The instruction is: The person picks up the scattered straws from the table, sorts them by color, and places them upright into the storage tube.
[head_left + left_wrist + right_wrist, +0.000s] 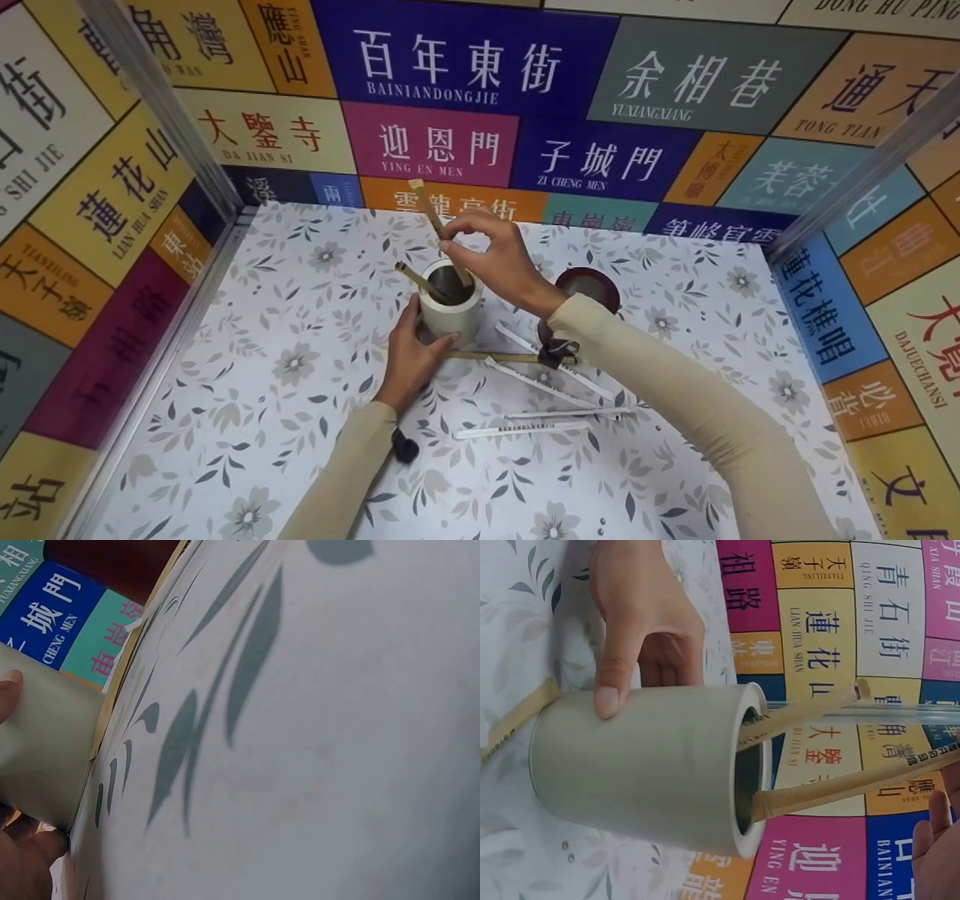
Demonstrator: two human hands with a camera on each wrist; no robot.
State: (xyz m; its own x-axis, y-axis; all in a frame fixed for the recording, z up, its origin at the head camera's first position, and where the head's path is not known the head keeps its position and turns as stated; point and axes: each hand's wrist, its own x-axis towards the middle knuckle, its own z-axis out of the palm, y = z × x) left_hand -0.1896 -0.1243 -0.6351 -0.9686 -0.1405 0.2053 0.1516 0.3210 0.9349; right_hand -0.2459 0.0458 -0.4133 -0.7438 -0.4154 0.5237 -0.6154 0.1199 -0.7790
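Note:
A pale grey-green cylindrical cup [450, 319] stands upright on the floral cloth. My left hand [412, 356] grips it low on its side, thumb to the front; in the right wrist view that thumb [613, 690] presses the cup wall. Above the rim, my right hand [495, 255] pinches a slim, tan paper-wrapped stick [429, 210] with printed characters. Its lower end is at the cup's mouth, inside the rim. A second wrapped stick [415, 276] leans out of the cup on the left. The left wrist view shows part of the cup [49, 742].
Several white printed sticks [525, 430] lie on the cloth right of the cup. One tan stick [495, 355] lies by its base. A dark red round container [592, 283] sits behind my right forearm. Panels with street names [465, 60] wall the table's back and sides.

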